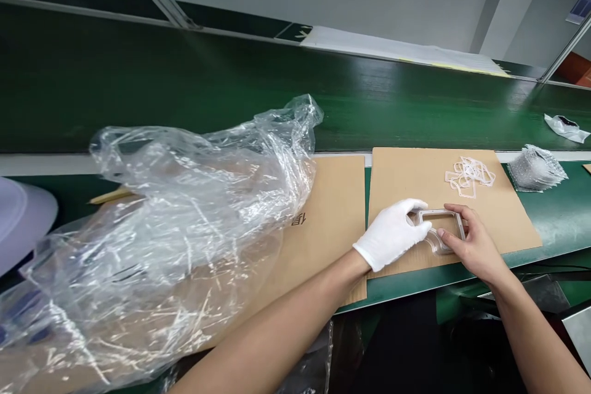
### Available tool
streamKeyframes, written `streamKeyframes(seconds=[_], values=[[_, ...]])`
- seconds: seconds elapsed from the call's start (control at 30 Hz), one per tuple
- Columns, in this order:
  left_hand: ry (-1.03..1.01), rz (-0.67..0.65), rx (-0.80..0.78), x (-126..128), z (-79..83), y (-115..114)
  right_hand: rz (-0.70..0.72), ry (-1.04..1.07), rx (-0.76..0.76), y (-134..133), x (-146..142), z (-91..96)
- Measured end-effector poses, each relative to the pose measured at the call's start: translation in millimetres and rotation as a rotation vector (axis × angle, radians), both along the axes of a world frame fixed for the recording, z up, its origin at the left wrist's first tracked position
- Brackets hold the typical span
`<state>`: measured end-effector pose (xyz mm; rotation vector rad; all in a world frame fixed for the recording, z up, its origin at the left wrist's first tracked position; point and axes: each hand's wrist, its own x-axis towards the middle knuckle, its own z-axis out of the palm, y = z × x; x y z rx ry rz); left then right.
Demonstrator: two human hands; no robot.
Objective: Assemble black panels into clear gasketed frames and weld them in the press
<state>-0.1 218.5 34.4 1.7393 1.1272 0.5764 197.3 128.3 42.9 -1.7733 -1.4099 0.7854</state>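
My left hand (396,231), in a white glove, grips the left side of a clear rectangular plastic frame (442,212). Bare, my right hand (474,241) holds the same frame by its right side, thumb across the near part and fingers at the far corner. A curved clear piece (433,240) shows at the frame's lower left; whether it belongs to the frame I cannot tell. Both hands are just over a cardboard sheet (401,178). Beyond them on that sheet lies a tangled heap of thin white outline strips (470,175).
A large crumpled clear plastic bag (194,215) covers much of another cardboard sheet (341,197) at left. Right of the work sheet stands a stack of bubble-wrap pouches (537,168). Behind runs a green belt (231,86), with a small white packet (567,128) on it.
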Motion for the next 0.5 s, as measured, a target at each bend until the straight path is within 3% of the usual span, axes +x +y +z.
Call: streamKeyframes(seconds=[0.23,0.33,0.5], values=[[-0.114,-0.019,-0.060,-3,4.3,4,-0.034,0.150,-0.073,0,4,6.2],[-0.208,0.007,-0.104,-2,5.5,6,-0.105,0.212,-0.022,7,14,9.7],[-0.166,0.038,-0.051,4,4.6,6,-0.116,0.321,-0.039,25,32,8.5]])
